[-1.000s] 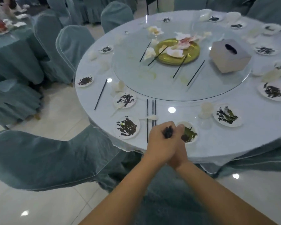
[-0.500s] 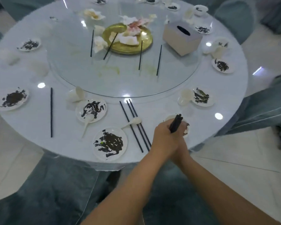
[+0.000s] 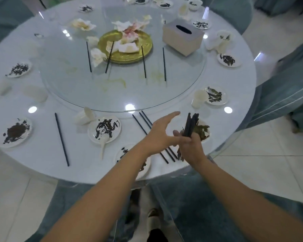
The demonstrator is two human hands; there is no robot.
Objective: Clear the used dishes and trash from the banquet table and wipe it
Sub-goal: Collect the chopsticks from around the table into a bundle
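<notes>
My right hand grips a bundle of black chopsticks upright above the near edge of the round white table. My left hand is beside it with straight fingers spread, holding nothing, above three loose chopsticks lying on the table. Small white plates with dark scraps ring the table, such as one with a white spoon. A gold plate with crumpled napkins sits on the glass turntable, with several chopsticks lying around it.
A beige tissue box stands on the turntable's right side. Tipped paper cups lie near the turntable. A single chopstick lies at left. Teal-covered chairs stand around the table on a tiled floor.
My left hand has let go of the chopstick bundle and opened, moving left. The bundle stays in my right hand. The view has moved closer over the table.
</notes>
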